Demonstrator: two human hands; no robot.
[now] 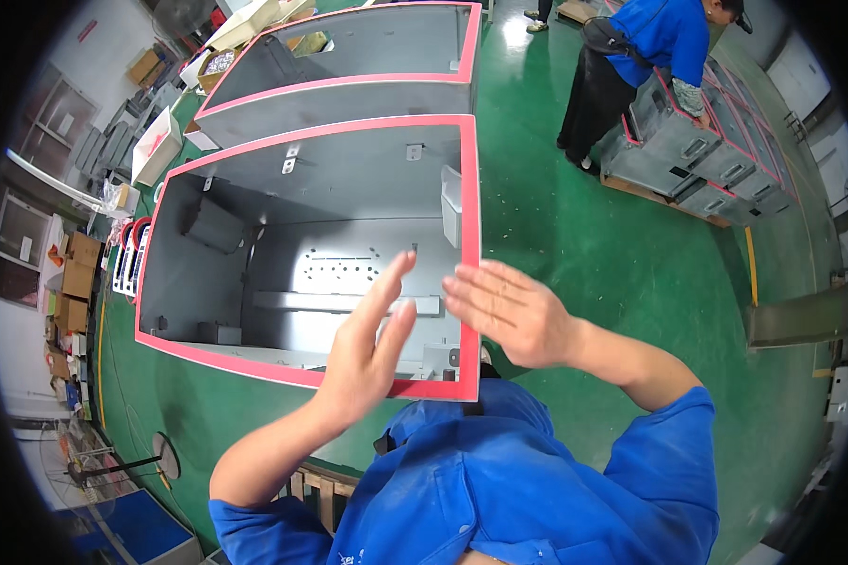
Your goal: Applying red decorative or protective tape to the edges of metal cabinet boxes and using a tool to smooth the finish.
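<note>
In front of me stands a large grey metal cabinet shell, its open side up and its rim lined with a pink-red strip (470, 188). My left hand (363, 353) is held over the near right part of the opening, fingers stretched and thumb apart, with nothing in it. Just to its right, my right hand (518, 311) lies flat in the air over the cabinet's right rim, fingers straight and side by side. Whether it touches the rim cannot be told. Inside the cabinet show a crossbar (301, 302), a panel with small holes (334, 267) and several brackets (289, 158).
A second grey cabinet with pink edging (349, 99) stands just beyond. At the far right a person in blue (660, 42) bends over stacked grey boxes (725, 151) on a pallet. At the left are a white bin (156, 146), cardboard boxes (80, 264) and a floor fan (167, 456).
</note>
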